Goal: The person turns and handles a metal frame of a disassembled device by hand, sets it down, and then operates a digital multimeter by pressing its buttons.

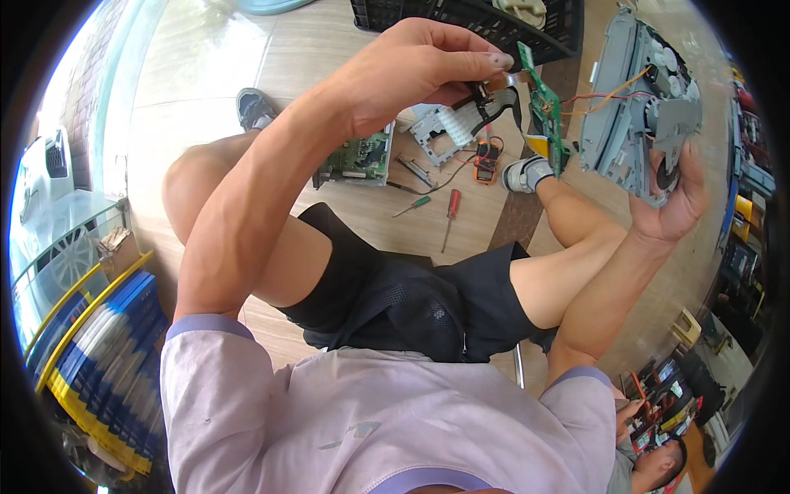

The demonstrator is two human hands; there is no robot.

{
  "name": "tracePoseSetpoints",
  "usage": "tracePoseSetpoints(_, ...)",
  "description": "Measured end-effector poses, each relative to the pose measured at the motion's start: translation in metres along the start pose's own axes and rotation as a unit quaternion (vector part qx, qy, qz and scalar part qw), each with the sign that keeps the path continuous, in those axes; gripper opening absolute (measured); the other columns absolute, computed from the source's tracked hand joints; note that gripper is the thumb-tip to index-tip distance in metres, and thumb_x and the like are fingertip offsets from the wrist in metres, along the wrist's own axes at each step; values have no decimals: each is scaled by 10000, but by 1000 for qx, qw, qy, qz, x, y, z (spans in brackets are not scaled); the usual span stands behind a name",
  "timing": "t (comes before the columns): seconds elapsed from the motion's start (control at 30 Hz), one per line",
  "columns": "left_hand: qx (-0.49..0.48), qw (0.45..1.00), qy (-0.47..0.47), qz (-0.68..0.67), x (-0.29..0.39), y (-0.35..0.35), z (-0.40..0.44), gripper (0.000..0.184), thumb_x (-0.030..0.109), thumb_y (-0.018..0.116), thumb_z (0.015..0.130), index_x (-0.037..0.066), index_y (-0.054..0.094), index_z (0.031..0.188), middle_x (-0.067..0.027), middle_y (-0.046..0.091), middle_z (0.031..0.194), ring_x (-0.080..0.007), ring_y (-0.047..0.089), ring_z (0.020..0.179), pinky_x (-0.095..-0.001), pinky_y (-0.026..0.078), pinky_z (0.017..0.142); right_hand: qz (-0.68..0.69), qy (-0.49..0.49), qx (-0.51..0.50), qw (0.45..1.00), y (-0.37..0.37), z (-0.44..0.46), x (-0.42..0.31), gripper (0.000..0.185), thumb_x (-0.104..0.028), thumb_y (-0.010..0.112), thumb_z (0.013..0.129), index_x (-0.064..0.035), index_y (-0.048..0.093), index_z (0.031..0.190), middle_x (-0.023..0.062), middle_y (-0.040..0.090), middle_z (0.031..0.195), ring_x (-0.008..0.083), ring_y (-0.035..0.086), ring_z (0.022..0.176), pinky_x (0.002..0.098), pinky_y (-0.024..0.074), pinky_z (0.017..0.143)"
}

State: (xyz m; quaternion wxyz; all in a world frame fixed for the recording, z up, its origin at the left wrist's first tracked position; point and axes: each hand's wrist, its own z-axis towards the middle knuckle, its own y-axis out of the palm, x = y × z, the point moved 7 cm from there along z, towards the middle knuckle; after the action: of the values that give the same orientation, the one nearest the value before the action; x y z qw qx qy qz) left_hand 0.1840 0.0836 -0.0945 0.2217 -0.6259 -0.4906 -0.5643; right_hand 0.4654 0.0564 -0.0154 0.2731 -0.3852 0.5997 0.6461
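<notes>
My left hand (432, 66) is raised, with thumb and fingers pinched on a flat ribbon cable (504, 99) beside a green circuit board (545, 111). Part of what lies in that grip is hidden behind the fingers. The board hangs on edge in the air, and red and orange wires (609, 96) run from it to a grey metal disc drive mechanism (617, 115). My right hand (679, 193) grips this mechanism from below at its lower right corner, holding it tilted. Small white gears and a motor show on its face.
On the floor lie an opened device with a green board (362, 160), a metal bracket (436, 136), an orange multimeter (486, 163), a green screwdriver (411, 206) and a red screwdriver (452, 216). A black crate (568, 33) stands ahead. Another person (658, 465) is at lower right.
</notes>
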Motion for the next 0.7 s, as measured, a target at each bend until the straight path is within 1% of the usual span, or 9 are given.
tracePoseSetpoints(0.13, 2, 1000, -7, -3, -5, -4, 2, 280, 297, 728, 976, 70, 770, 1134, -19, 754, 1033, -76, 641, 917, -236, 505, 833, -2, 14, -17, 1000, 2, -1, 4, 240, -153, 580, 1006, 42, 637, 1134, 159, 720, 1006, 190, 561, 540, 291, 445, 512)
tracePoseSetpoints(0.27, 21, 999, 3, 25, -7, -7, 4, 300, 324, 730, 975, 70, 768, 1130, -15, 751, 992, -73, 642, 884, -237, 507, 782, -31, -12, 32, 999, -3, -4, 0, 234, -126, 580, 1004, 40, 634, 1160, 148, 716, 1037, 189, 601, 592, 281, 469, 539)
tracePoseSetpoints(0.37, 17, 992, -120, 21, -3, -2, 1, 418, 387, 588, 1058, 3, 683, 1193, -77, 728, 1031, -180, 673, 932, -373, 548, 822, -110, -23, 72, 991, -12, -5, 0, 229, -108, 588, 1008, 35, 626, 1182, 129, 706, 1067, 152, 607, 665, 258, 459, 567)
tracePoseSetpoints(0.43, 6, 992, -114, 60, -8, -5, 2, 358, 331, 634, 1044, 10, 674, 1197, -30, 696, 1020, -112, 632, 925, -333, 550, 813, -157, -9, 99, 983, -12, -3, 5, 250, -95, 603, 997, 38, 625, 1208, 116, 708, 1090, 141, 628, 723, 251, 455, 563)
tracePoseSetpoints(0.47, -15, 993, -102, 61, -13, -6, 2, 452, 393, 616, 1048, -26, 665, 1209, -80, 694, 1084, -149, 633, 991, -333, 552, 825, -178, 4, 86, 980, -6, -2, 9, 263, -92, 613, 991, 40, 626, 1218, 109, 710, 1089, 137, 632, 738, 251, 453, 561)
tracePoseSetpoints(0.5, 0, 992, -112, 60, -18, -8, 2, 479, 411, 610, 1048, -33, 661, 1220, -90, 690, 1104, -160, 630, 1009, -336, 552, 831, -200, 17, 73, 977, -1, -1, 14, 277, -89, 622, 984, 42, 626, 1229, 103, 712, 1088, 133, 636, 754, 251, 451, 558)
tracePoseSetpoints(0.53, 15, 991, -122, 58, -18, -7, 3, 505, 429, 603, 1048, -39, 657, 1231, -100, 685, 1124, -172, 628, 1027, -338, 551, 838, -220, 32, 33, 974, 8, -1, 19, 287, -89, 631, 980, 43, 625, 1235, 96, 713, 1074, 127, 629, 754, 252, 448, 559)
tracePoseSetpoints(0.57, 30, 989, -134, 53, -22, -6, 1, 532, 447, 596, 1049, -45, 652, 1242, -110, 681, 1144, -183, 625, 1045, -341, 550, 845, -251, 51, 36, 966, 9, -1, 24, 293, -106, 649, 974, 44, 633, 1224, 84, 708, 1037, 120, 614, 742, 251, 443, 574)
tracePoseSetpoints(0.7, -28, 990, -117, 74, -38, -4, -7, 628, 536, 493, 1068, -31, 628, 1303, -131, 658, 1211, -223, 611, 1091, -384, 546, 868, -350, 108, 47, 929, 18, -3, 47, 297, -165, 708, 951, 44, 668, 1158, 45, 681, 920, 105, 561, 698, 244, 429, 613)
